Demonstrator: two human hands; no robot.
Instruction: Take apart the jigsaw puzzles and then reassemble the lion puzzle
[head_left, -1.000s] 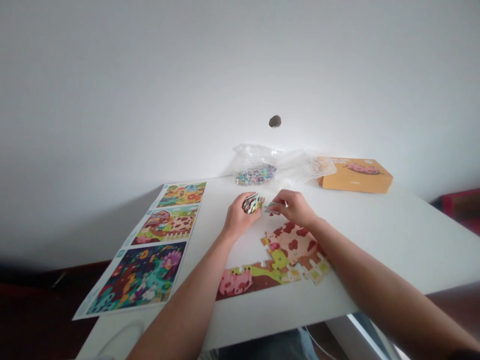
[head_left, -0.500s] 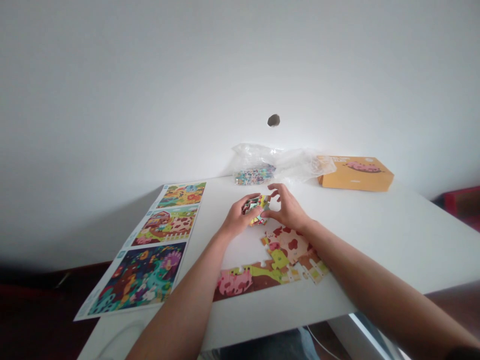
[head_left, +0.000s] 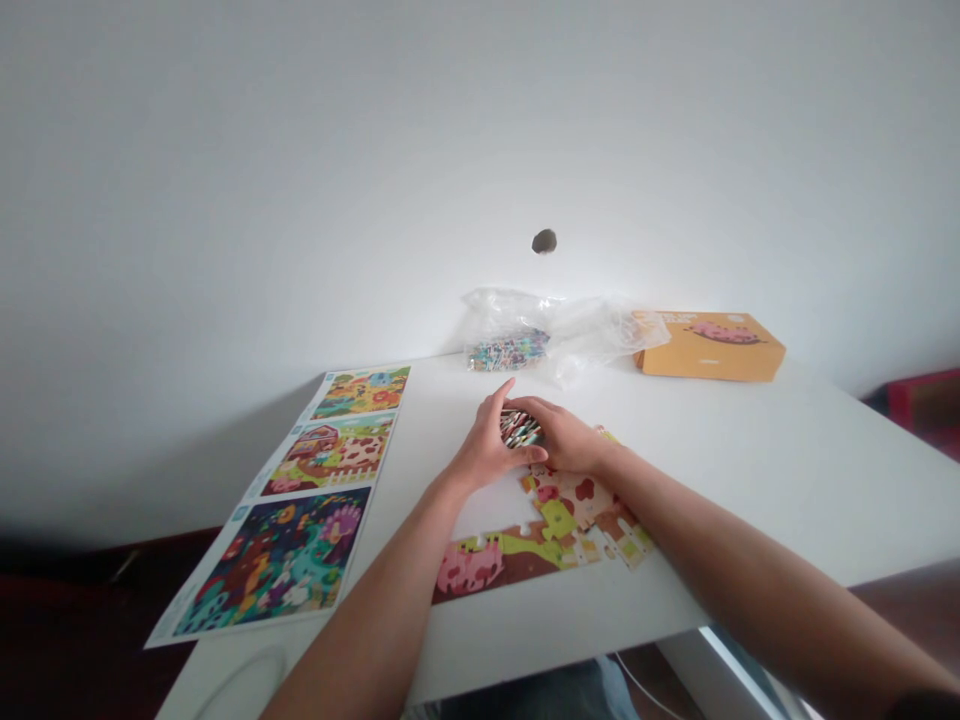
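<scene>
A stack of puzzle pieces (head_left: pixel 520 428) is held between my two hands, with the pieces' edges showing. My left hand (head_left: pixel 491 438) cups the stack from the left, its index finger pointing up and away and its thumb along the near side. From the right, my right hand (head_left: pixel 568 435) curls over the far side of the same stack. Just below the hands lies a partly joined puzzle (head_left: pixel 525 560) with a pink pig at its left and a spotted cow at its right. My right wrist and forearm hide some of the cow's side.
A printed sheet with three pictures (head_left: pixel 352 455) lies at the table's left, overhanging the edge. Behind the hands rests a clear plastic bag (head_left: pixel 585 330) holding more pieces (head_left: pixel 510 350). It touches a yellow box (head_left: pixel 709 345) by the white wall (head_left: pixel 300 200).
My right hand has come in from beside the stack and closed around it. The stack has turned from showing printed faces to showing edges. The joined puzzle stays put.
</scene>
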